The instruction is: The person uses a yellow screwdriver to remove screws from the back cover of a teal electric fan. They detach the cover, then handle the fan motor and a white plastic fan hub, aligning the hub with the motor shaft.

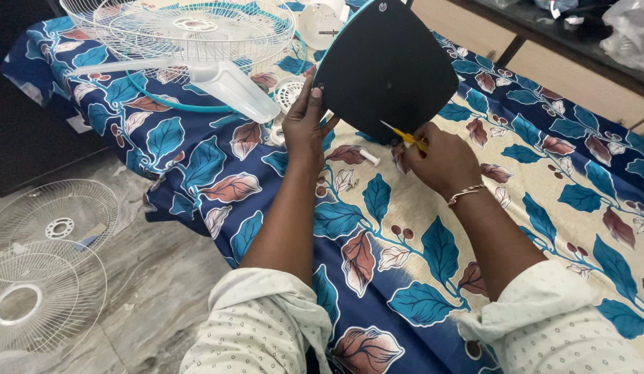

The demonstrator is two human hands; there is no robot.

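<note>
While the black fan base (387, 69) stands tilted on edge over the leaf-patterned bedsheet (405, 277), its flat underside faces the person and its long axis runs up and away from them. At its lower left rim the left hand (304, 128) is clamped on the edge, thumb on the face. At the lower edge the right hand (439, 161), closed round a yellow-handled screwdriver (405, 136), points the tip up-left into the base. White fan grilles (183, 31) lie beyond
</note>
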